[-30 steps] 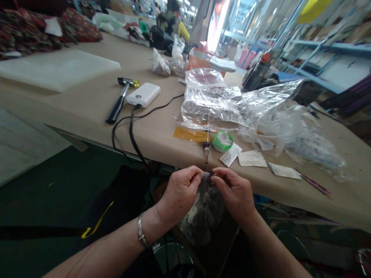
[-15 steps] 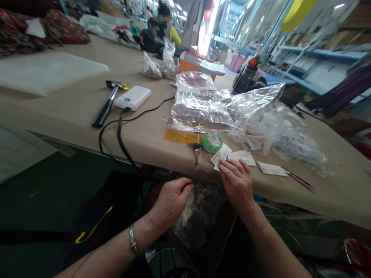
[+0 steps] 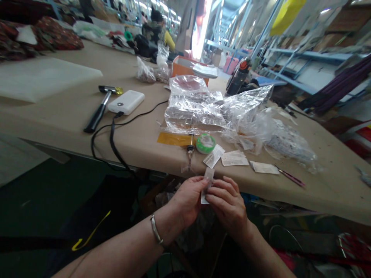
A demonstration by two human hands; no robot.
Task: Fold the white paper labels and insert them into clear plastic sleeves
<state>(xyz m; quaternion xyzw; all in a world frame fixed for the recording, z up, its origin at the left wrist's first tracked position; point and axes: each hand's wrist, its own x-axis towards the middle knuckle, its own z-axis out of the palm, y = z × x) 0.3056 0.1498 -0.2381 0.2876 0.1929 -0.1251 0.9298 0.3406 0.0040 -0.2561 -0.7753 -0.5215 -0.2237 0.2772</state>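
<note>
A small translucent white packet (image 3: pixel 208 186) is held upright between my two hands at the table's front edge. My left hand (image 3: pixel 188 199) pinches its left side with the thumb on top. The fingers of my right hand (image 3: pixel 230 204) are closed on its right side. Just beyond lie a printed white packet (image 3: pixel 214 156), another packet (image 3: pixel 234 158) and a third packet (image 3: pixel 264 168). Left of these, a soldering-iron-like pen (image 3: pixel 190 151) points its metal tip towards me, beside a green tape roll (image 3: pixel 205 144).
Pink tweezers (image 3: pixel 291 178) lie at the right. Crumpled clear plastic bags (image 3: pixel 197 112) cover the table's middle. A black cable (image 3: pixel 113 135) runs from a white power bank (image 3: pixel 126 102), next to a hammer (image 3: pixel 100 112). An orange box (image 3: pixel 185 67) stands farther back; a person sits beyond.
My right hand has left the packets on the table and come back towards me. My left hand has moved right to meet it, and both now hold a small packet.
</note>
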